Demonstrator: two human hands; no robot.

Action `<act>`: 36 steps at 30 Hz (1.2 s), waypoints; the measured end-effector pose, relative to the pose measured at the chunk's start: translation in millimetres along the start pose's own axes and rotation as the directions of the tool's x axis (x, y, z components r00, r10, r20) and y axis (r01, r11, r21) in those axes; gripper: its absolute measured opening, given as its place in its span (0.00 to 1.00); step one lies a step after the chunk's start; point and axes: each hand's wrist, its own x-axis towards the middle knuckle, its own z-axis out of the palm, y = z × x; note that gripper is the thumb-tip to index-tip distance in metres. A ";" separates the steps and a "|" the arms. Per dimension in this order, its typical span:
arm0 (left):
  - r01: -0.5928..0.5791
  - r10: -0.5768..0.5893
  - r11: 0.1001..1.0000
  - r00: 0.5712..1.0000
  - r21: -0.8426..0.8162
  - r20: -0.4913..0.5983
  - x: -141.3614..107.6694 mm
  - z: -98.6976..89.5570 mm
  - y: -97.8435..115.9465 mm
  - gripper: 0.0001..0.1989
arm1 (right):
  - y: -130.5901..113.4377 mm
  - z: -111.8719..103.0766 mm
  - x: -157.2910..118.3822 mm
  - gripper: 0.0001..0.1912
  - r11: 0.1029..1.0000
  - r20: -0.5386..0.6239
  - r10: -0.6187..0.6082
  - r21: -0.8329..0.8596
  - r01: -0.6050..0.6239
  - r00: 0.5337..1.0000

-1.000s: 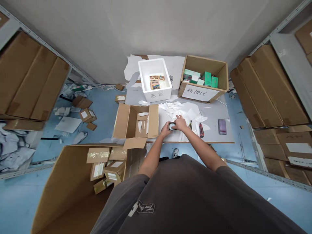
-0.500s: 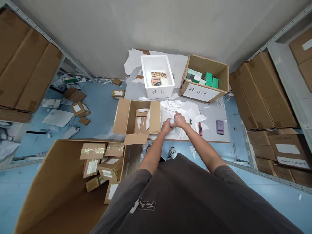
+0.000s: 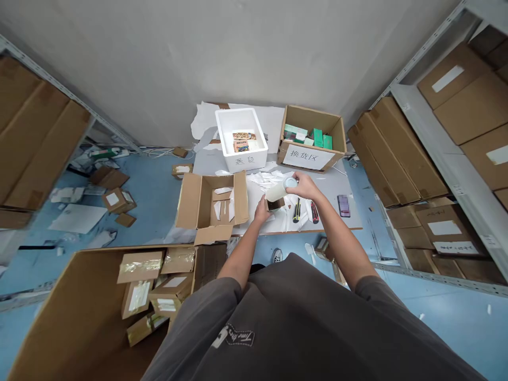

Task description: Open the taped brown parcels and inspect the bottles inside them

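Gripping the pale cylinder (image 3: 278, 192) by its light-blue end, the right hand (image 3: 305, 187) has its fingers closed around that end and tilts it, with the other end down toward ten-to-eight o'clock. The left hand (image 3: 261, 210) is closed on the small box (image 3: 275, 204), whose dark open mouth lies just beneath the cylinder; whether the two touch, I cannot tell. Both are held over the near part of the table (image 3: 254, 229).

Taking the small box as the centre of the dial, the white bin (image 3: 246, 161) stands at eleven o'clock with colourful packets (image 3: 241, 145) inside, and the labelled carton (image 3: 307, 157) at one o'clock holds green boxes (image 3: 318, 137). At nine o'clock sits the open carton (image 3: 214, 233), flaps spread, with paper scraps inside. White paper strips (image 3: 264, 177) lie around the hands, mostly toward twelve o'clock. The yellow-and-black cutter (image 3: 297, 210) and the red-and-black cutter (image 3: 315, 212) rest side by side, apart, near three to four o'clock, and the phone (image 3: 343, 206) lies farther out at three. Down at eight o'clock, the large carton (image 3: 51, 312) contains taped parcels (image 3: 139, 296).
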 end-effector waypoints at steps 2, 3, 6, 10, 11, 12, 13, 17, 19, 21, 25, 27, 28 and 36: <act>-0.022 0.018 0.997 0.998 -0.075 -0.052 -2.9 -0.7 3.2 0.63 | 6.5 -5.3 0.2 0.20 0.994 -0.033 0.017 0.109 -0.014 0.999; -0.046 0.039 0.994 0.997 -0.097 -0.074 -5.1 -1.6 5.6 0.65 | 9.3 -6.6 1.2 0.20 0.989 -0.043 0.022 0.149 -0.015 0.999; -0.172 0.165 0.984 0.976 -0.039 -0.140 -15.1 -8.9 19.9 0.66 | 11.2 -9.5 6.9 0.20 0.981 -0.049 -0.001 0.196 0.010 0.999; -0.327 0.354 0.932 0.915 0.159 -0.191 -27.5 -29.5 55.7 0.60 | -3.6 -15.2 18.8 0.19 0.983 -0.017 -0.062 0.170 0.064 0.998; -0.359 0.384 0.920 0.905 0.157 -0.183 -28.9 -35.8 65.6 0.56 | -9.2 -16.9 22.1 0.19 0.982 -0.011 -0.076 0.172 0.077 0.997; -0.387 0.405 0.913 0.898 0.134 -0.172 -29.6 -42.3 75.0 0.52 | -15.1 -18.7 25.3 0.19 0.979 -0.008 -0.088 0.182 0.088 0.996; -0.406 0.417 0.909 0.895 0.098 -0.162 -29.8 -48.9 83.5 0.48 | -20.7 -20.8 28.2 0.19 0.974 -0.007 -0.096 0.205 0.095 0.995; -0.395 0.383 0.916 0.914 -0.074 -0.132 -31.8 -77.3 106.4 0.46 | -35.0 -31.7 32.6 0.25 0.878 0.052 -0.110 0.473 0.072 0.993; -0.364 0.354 0.914 0.931 -0.179 -0.088 -35.6 -92.6 113.1 0.50 | -35.2 -34.9 28.5 0.31 0.759 0.148 -0.181 0.650 0.042 0.972; -0.325 0.334 0.900 0.942 -0.291 -0.019 -40.6 -107.7 119.2 0.53 | -32.6 -31.5 20.7 0.39 0.642 0.234 -0.290 0.766 0.008 0.928; -0.266 0.337 0.857 0.937 -0.442 0.090 -48.9 -131.6 132.3 0.56 | -30.5 -4.7 3.4 0.55 0.499 0.262 -0.415 0.866 -0.022 0.871; -0.258 0.339 0.847 0.935 -0.464 0.100 -51.3 -138.3 138.3 0.55 | -32.6 9.9 -1.0 0.57 0.455 0.224 -0.420 0.890 -0.009 0.880; -0.254 0.337 0.848 0.936 -0.466 0.102 -52.3 -140.4 141.0 0.55 | -33.8 15.5 -1.7 0.58 0.444 0.205 -0.416 0.896 0.000 0.886; -0.354 0.372 0.880 0.928 -0.316 -0.004 -62.4 -143.7 156.6 0.64 | -32.5 27.8 -1.7 0.62 0.480 0.162 -0.326 0.877 0.015 0.931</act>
